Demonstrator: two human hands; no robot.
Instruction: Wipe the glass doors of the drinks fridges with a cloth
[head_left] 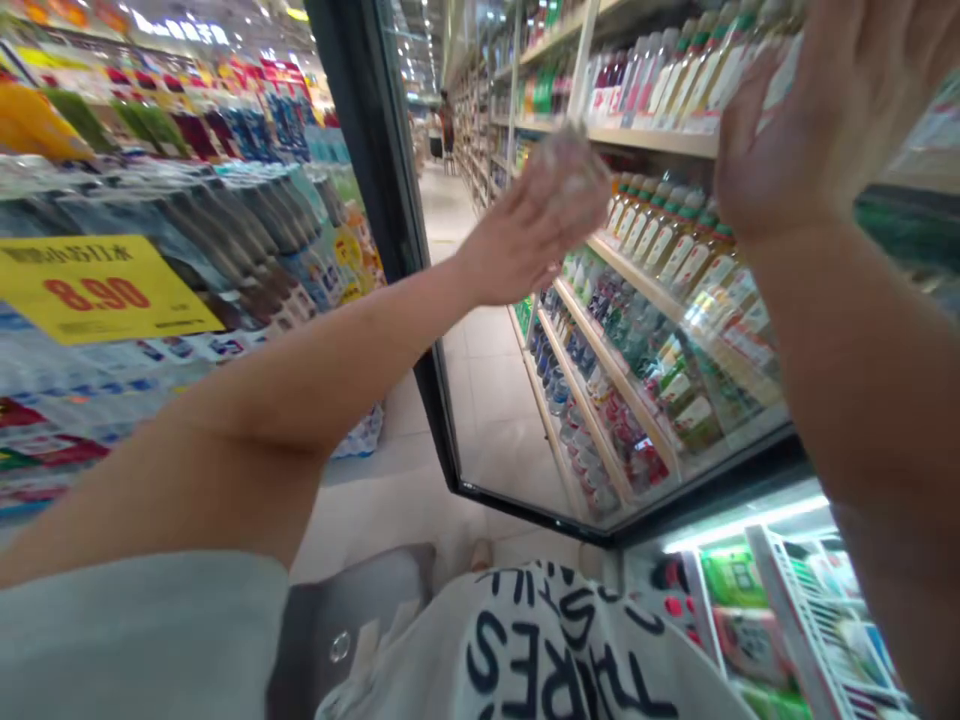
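My left hand is at the middle of the view, in front of the glass pane of a black-framed cooler door. It presses a crumpled, blurred greyish-pink cloth that looks like a wiping rag against or close to the glass. My right hand is raised at the upper right, its thumb apart from the fingers. The fingertips run out of view at the top. Nothing shows in it, and whether it touches the door is unclear.
Shelves of bottled drinks show through the glass. A lit cooler interior with packaged goods is at the lower right. Stacked goods with a yellow price sign stand on the left. A distant person is down the aisle.
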